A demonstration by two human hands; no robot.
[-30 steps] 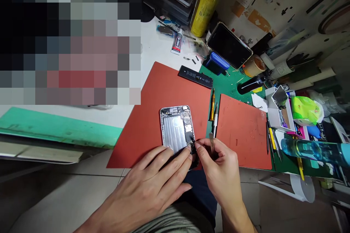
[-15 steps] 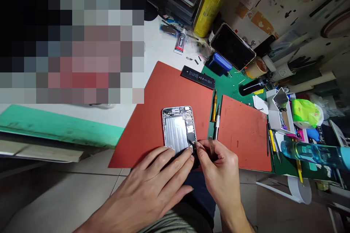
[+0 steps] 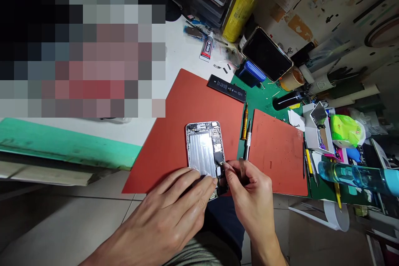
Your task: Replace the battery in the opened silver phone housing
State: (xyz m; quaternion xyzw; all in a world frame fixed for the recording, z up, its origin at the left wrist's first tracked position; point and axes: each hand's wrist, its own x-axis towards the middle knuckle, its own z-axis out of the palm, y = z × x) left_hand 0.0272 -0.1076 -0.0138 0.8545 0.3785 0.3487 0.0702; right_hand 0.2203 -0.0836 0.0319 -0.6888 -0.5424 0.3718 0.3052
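Note:
An opened phone housing (image 3: 201, 149) with bare metal and circuit parts lies on the red mat (image 3: 174, 112), its lower end near the front edge. My left hand (image 3: 174, 208) rests over its lower left part, fingers stretched and lying flat. At the right edge of the housing, my right hand (image 3: 251, 187) pinches a thin metal tool (image 3: 242, 167), whose tip is hidden by the fingers. Beyond the housing lies a black battery (image 3: 227, 88). A gold screwdriver (image 3: 245, 122) and a silver one (image 3: 248, 141) lie right of the mat.
A second red mat (image 3: 280, 153) lies on the right. Behind are a glue tube (image 3: 206, 48), a propped phone (image 3: 267, 54) and a yellow can (image 3: 241, 8). A blue bottle (image 3: 358, 176) and a white box (image 3: 318, 133) are at far right. Pixelation covers the upper left.
My left hand's fingers have drawn slightly left and its thumb has tucked under, uncovering more of the phone's lower right part. My right hand has hardly moved.

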